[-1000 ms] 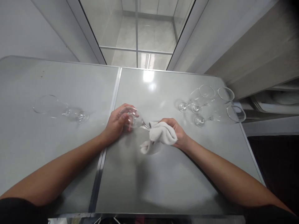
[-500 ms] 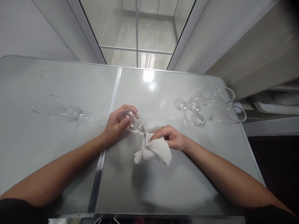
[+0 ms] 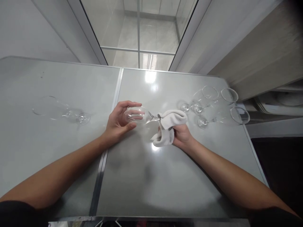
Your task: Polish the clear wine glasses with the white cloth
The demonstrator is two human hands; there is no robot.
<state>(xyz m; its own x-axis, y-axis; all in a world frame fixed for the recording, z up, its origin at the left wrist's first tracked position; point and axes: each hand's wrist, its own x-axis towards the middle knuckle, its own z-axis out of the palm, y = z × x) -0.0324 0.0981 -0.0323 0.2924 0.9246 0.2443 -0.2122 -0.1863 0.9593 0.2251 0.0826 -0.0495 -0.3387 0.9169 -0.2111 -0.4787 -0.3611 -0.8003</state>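
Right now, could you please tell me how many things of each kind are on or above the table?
Wine glasses: 5, the held glass in the left hand, a lone glass lying far left, three grouped glasses lying at right.
White cloth: 1, in the right hand.
Total: 6.

**Colours at the table [image 3: 165, 183]: a clear glass [image 3: 137, 115] and a white cloth [image 3: 167, 127] on pale grey.**
We note that the table is a glossy, plain pale grey-green with white glare spots, split by a darker grey metal strip [image 3: 100, 170]. The cloth is plain white, shaded grey in its folds. The glass, the left glass [image 3: 59, 110] and the right glasses [image 3: 213, 104] are colourless and unpatterned. The sleeves [image 3: 19, 214] are black, and the cabinet [image 3: 260, 53] shows beige wood grain.
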